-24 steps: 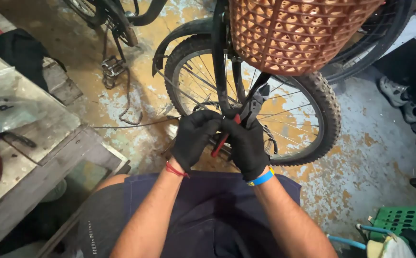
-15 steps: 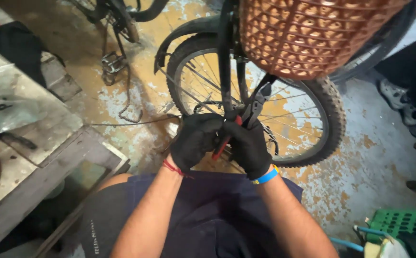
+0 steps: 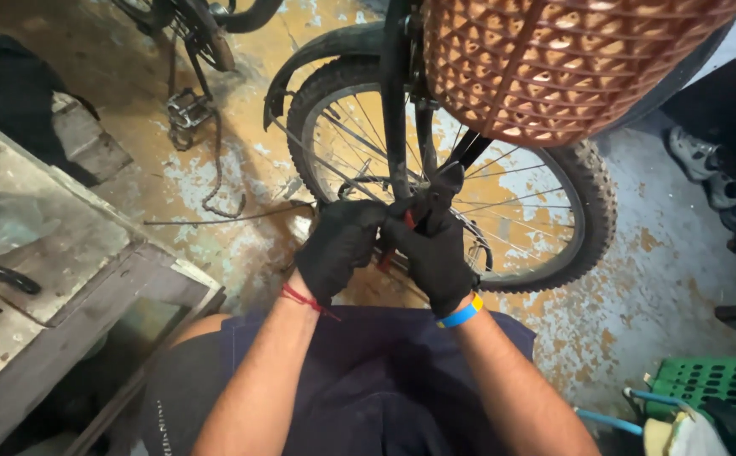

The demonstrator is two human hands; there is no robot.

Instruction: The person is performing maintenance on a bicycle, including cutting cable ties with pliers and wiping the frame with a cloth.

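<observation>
Gripping red-handled pliers (image 3: 435,198), the gloved right hand (image 3: 435,257) is closed tight; the left hand (image 3: 338,245) pinches something unseen just beside them. A slip could jab the wheel (image 3: 545,211) spokes beyond.

Even, soft daylight, moderately bright, no hard glare. Black-gloved left hand (image 3: 340,247) and right hand (image 3: 435,253) read dark, glove detail mostly lost. Just above the grip, the orange basket (image 3: 554,59) is brightly lit and throws shade on the wheel (image 3: 503,203) behind. Floor (image 3: 216,177) left of the grip is well lit. Lower corners dim. Wide-angle bending at edges; focus sharp, slight softness on the hands.
</observation>
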